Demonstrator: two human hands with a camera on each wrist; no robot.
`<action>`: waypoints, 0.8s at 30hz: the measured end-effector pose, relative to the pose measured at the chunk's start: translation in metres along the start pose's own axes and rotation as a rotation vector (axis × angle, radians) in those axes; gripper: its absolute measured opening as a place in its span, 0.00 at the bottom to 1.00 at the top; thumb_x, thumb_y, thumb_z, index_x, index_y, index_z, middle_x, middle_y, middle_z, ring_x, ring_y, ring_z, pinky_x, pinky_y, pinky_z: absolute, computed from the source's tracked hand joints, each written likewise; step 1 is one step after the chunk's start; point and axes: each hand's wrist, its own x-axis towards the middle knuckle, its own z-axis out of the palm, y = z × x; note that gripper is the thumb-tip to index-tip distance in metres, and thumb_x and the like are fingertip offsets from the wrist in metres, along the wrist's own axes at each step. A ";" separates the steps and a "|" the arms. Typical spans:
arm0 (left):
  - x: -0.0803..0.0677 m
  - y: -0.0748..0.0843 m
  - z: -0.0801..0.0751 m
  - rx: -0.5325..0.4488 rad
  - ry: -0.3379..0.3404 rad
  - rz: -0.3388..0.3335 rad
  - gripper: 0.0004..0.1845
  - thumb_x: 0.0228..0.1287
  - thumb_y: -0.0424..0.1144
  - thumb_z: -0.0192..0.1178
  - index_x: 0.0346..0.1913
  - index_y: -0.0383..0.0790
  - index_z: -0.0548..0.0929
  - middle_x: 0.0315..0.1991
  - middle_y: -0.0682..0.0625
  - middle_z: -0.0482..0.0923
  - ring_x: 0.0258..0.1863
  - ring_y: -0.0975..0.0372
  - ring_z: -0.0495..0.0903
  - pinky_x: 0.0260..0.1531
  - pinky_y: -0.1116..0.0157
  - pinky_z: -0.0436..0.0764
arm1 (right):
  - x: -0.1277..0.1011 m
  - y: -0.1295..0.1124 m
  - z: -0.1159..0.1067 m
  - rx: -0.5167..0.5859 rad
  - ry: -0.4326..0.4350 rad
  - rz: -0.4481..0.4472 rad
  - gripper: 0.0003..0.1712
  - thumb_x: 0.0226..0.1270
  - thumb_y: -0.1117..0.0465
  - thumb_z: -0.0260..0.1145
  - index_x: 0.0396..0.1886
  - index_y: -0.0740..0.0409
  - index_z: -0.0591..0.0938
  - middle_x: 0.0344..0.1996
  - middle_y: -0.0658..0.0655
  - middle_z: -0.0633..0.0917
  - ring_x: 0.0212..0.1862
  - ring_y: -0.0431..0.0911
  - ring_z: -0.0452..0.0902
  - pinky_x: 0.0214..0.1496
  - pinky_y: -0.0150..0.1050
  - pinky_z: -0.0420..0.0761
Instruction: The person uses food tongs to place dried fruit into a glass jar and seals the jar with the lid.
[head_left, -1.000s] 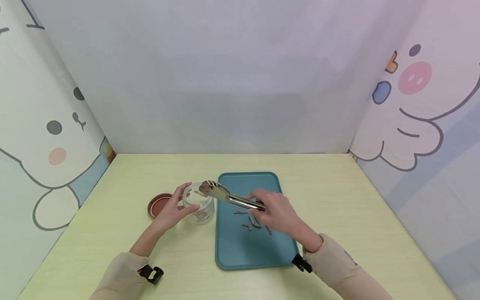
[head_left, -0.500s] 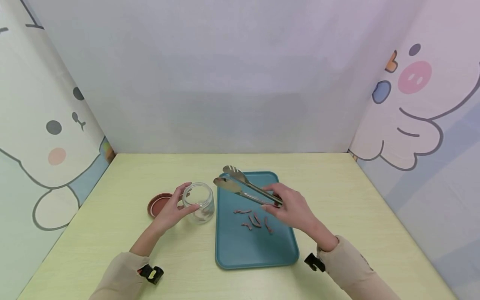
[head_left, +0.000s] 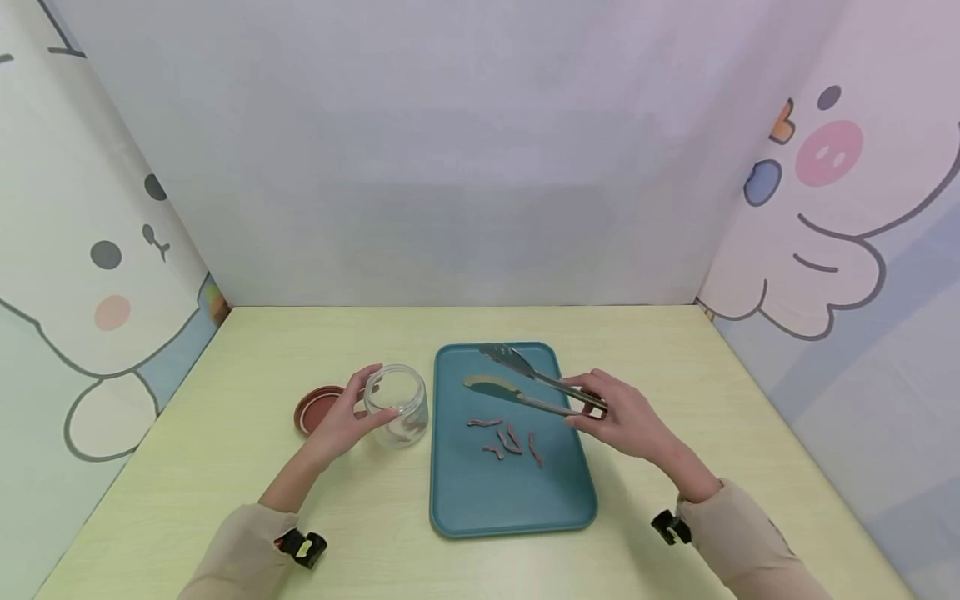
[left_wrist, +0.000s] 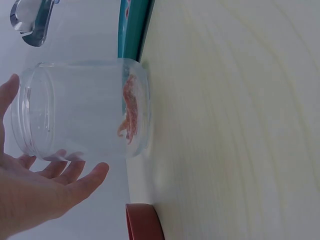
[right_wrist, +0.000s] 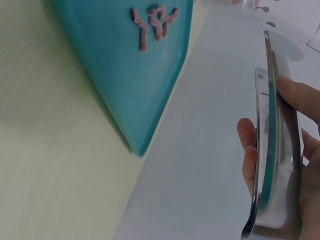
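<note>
My left hand (head_left: 358,410) holds a clear glass jar (head_left: 399,404) standing on the table, thumb on one side and fingers on the other. A few reddish strips (left_wrist: 130,115) lie on the jar's bottom. My right hand (head_left: 600,407) grips metal tongs (head_left: 517,379) by the handle end. The tong tips are apart and hold nothing, hovering over the far half of a teal tray (head_left: 480,500). Several more reddish strips (head_left: 510,437) lie on the tray, just nearer me than the tongs. In the right wrist view the tongs (right_wrist: 267,140) sit between my fingers (right_wrist: 247,150).
A reddish-brown lid (head_left: 313,408) lies flat on the table left of the jar, behind my left hand. The pale yellow table (head_left: 225,467) is closed in by cartoon-printed walls at the left, back and right.
My right hand has carried the tongs rightward, from over the jar mouth to over the tray's far half, and their tips have spread apart. The left hand and jar stayed put.
</note>
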 end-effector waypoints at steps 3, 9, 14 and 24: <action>0.000 -0.001 0.000 0.003 -0.001 -0.002 0.41 0.53 0.46 0.63 0.65 0.45 0.52 0.62 0.40 0.54 0.61 0.46 0.53 0.52 0.51 0.65 | -0.003 0.009 -0.005 0.006 -0.029 -0.018 0.25 0.50 0.58 0.69 0.50 0.55 0.75 0.31 0.43 0.72 0.26 0.35 0.71 0.23 0.29 0.74; 0.000 0.000 0.000 0.003 0.002 -0.003 0.41 0.52 0.46 0.63 0.65 0.44 0.52 0.62 0.39 0.54 0.61 0.46 0.53 0.51 0.51 0.66 | -0.007 0.028 -0.009 0.016 -0.080 -0.059 0.24 0.51 0.58 0.69 0.50 0.57 0.76 0.27 0.47 0.72 0.24 0.36 0.66 0.22 0.29 0.73; -0.001 0.001 0.000 0.003 0.002 0.001 0.41 0.53 0.46 0.63 0.65 0.44 0.52 0.62 0.39 0.55 0.61 0.46 0.53 0.51 0.51 0.66 | -0.008 0.039 -0.008 0.045 -0.121 -0.066 0.24 0.52 0.56 0.68 0.49 0.58 0.77 0.26 0.48 0.72 0.22 0.37 0.65 0.21 0.29 0.72; -0.001 0.001 0.000 -0.006 0.000 -0.004 0.41 0.53 0.46 0.63 0.65 0.45 0.52 0.62 0.38 0.54 0.61 0.46 0.53 0.51 0.51 0.66 | -0.007 0.053 -0.002 0.040 -0.203 -0.053 0.23 0.53 0.57 0.67 0.50 0.56 0.77 0.27 0.44 0.72 0.23 0.37 0.67 0.23 0.30 0.72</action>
